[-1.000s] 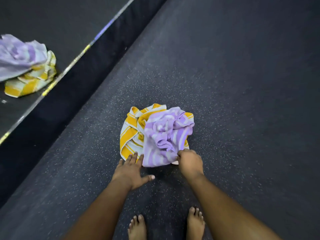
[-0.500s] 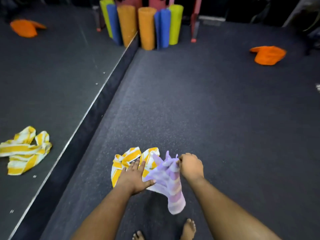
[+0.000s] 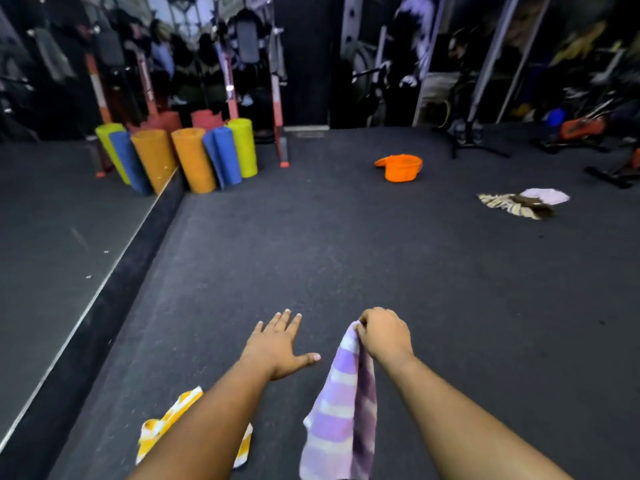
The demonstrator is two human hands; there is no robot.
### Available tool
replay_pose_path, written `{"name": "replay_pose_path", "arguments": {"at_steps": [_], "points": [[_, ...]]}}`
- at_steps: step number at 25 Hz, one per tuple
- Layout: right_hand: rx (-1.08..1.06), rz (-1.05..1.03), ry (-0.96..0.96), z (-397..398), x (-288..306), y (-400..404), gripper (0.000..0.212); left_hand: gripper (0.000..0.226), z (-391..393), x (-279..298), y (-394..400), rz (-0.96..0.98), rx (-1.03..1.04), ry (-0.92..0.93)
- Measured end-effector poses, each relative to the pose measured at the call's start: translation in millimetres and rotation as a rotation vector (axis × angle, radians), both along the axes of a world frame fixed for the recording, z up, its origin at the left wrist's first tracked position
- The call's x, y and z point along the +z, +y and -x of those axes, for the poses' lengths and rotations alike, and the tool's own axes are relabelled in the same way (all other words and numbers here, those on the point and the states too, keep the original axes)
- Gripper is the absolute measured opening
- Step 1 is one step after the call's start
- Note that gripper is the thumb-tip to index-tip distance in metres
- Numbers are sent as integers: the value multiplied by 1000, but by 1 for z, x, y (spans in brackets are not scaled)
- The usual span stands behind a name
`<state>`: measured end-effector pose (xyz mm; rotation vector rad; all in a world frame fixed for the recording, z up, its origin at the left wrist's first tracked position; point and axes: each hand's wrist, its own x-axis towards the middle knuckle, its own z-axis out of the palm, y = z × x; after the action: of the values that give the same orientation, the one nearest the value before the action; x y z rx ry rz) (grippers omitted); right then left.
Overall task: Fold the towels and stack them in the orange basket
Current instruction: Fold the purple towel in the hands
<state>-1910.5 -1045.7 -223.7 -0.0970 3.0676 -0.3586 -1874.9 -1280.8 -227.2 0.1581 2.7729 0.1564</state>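
Head view: right hand (image 3: pixel 384 336) has its fingers curled tight round the top corner of the purple-and-white striped towel (image 3: pixel 341 414). Towel hangs straight down from that pinch, bunched narrow at the top and wider toward the bottom edge of frame; broad pale bands across lilac, unfolded, lower end cut off by the frame. Left hand (image 3: pixel 277 344) is flat, fingers straight and spread, thumb out toward the towel, holding nothing, apart from the cloth. Yellow-and-white striped towel (image 3: pixel 162 422) lies crumpled on the dark speckled floor (image 3: pixel 346 254) under the left forearm, partly hidden by it. Orange basket (image 3: pixel 400 167) sits on the floor well ahead, right of centre, far from both hands; looks tipped or slumped, though motion blur makes that hard to confirm. Another heap of towels (image 3: pixel 523 202) lies further right, one pale lilac, one brownish striped, touching each other. Rolled mats (image 3: pixel 194 157) in orange, blue and green stand upright against the mirror wall (image 3: pixel 69 220) at the left.
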Motion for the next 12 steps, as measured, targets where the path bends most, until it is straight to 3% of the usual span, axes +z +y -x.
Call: {"name": "replay_pose_path", "arguments": {"at_steps": [6,12], "points": [[-128,40,98,70,50,118,26,141,100,44,108,2,-108,122],[-262,59,184,195,84,210,23,133,237,69,191,-9,-195,215]]}}
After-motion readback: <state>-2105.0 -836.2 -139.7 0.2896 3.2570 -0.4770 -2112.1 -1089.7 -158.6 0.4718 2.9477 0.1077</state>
